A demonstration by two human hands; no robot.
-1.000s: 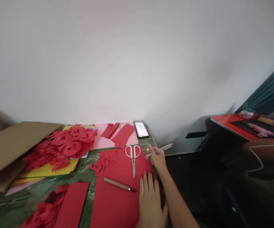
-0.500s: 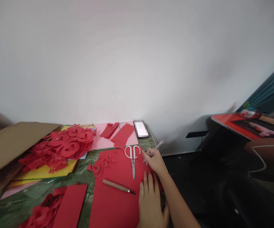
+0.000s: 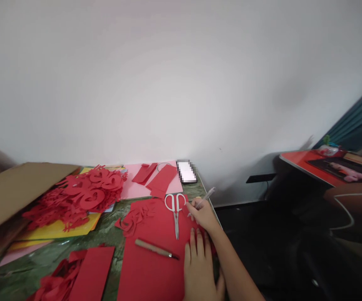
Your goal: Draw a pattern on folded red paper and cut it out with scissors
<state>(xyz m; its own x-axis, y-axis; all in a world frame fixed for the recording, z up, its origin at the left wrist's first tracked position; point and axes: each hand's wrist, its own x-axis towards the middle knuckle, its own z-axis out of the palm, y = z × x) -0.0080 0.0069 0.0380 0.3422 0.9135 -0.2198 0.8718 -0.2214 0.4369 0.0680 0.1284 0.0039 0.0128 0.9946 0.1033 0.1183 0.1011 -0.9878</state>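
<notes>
My left hand (image 3: 198, 263) lies flat on a large red paper sheet (image 3: 149, 267), holding nothing, with its fingers spread. My right hand (image 3: 202, 214) grips a clear ballpoint pen (image 3: 205, 197) just above the sheet, beside the finger loops of white-handled scissors (image 3: 175, 213). The scissors lie on the sheet, blades pointing toward me. Below them rests a wooden-handled craft knife (image 3: 156, 249). A small curled red paper cut-out (image 3: 133, 219) lies on the sheet's left edge.
Left of the sheet, a heap of red paper cut-outs (image 3: 80, 194) rests on yellow card (image 3: 74, 225), beside a cardboard flap (image 3: 11, 192). A phone (image 3: 186, 171) lies at the far table edge. A red-topped table (image 3: 303, 161) stands right.
My right hand has moved left and down, and the pen now tilts more steeply toward the sheet. My left hand stays on the sheet.
</notes>
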